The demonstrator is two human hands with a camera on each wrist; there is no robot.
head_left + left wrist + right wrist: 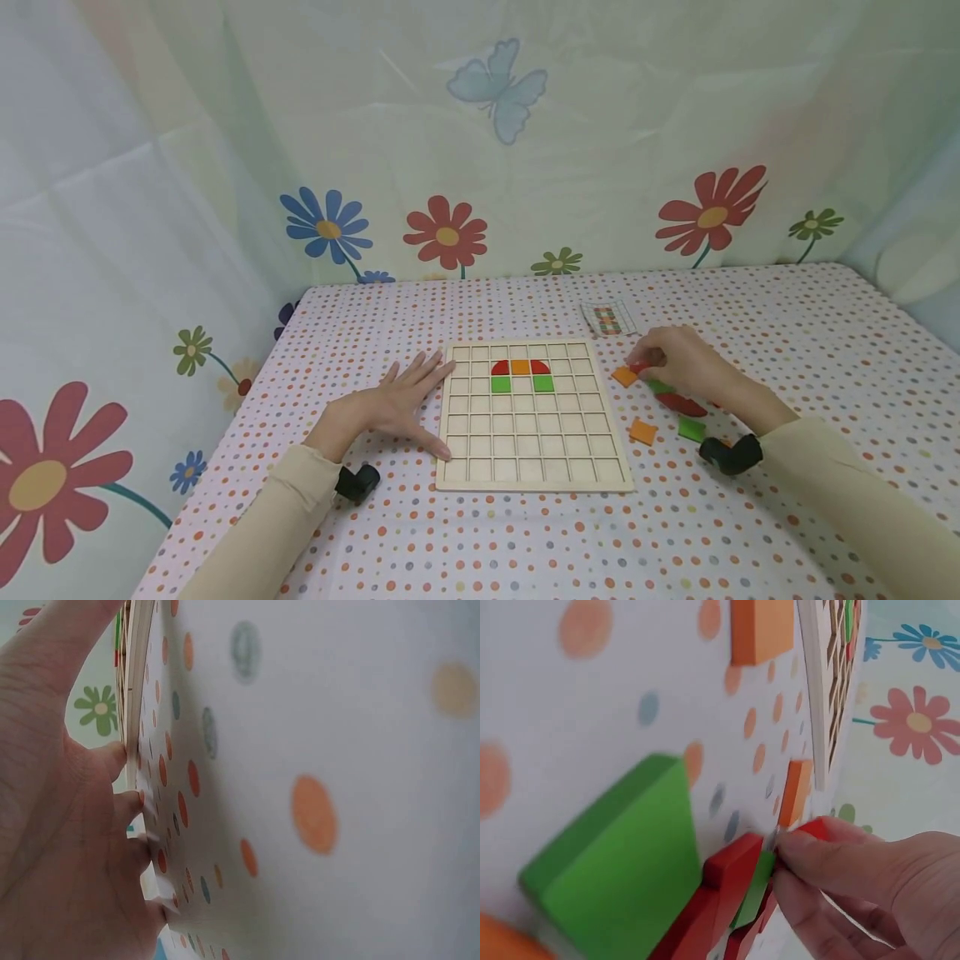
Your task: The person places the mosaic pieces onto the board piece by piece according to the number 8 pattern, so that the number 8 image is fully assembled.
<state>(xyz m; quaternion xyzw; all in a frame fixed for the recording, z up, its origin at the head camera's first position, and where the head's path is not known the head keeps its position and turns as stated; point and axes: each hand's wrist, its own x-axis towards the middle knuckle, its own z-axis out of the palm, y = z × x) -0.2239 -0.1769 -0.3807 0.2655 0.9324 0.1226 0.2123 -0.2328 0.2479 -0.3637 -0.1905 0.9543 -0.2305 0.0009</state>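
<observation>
A wooden grid board (534,486) lies flat on the table. In its upper part sit an orange square (520,367), a rounded red piece on each side of it, and two green squares (500,384) below. My left hand (401,408) is spread, with its thumb and fingertips at the board's left edge. To the right of the board, my right hand (686,362) pinches a small red piece (814,827) between thumb and finger, low among loose pieces. Near it lie an orange square (625,377), a red curved piece (681,405) and a green square (692,429).
Behind the board's right corner lies a printed pattern card (609,319). Another orange square (642,431) rests close to the board's right edge. A dotted cloth (480,542) covers the table, and a flowered curtain (600,167) hangs at the back.
</observation>
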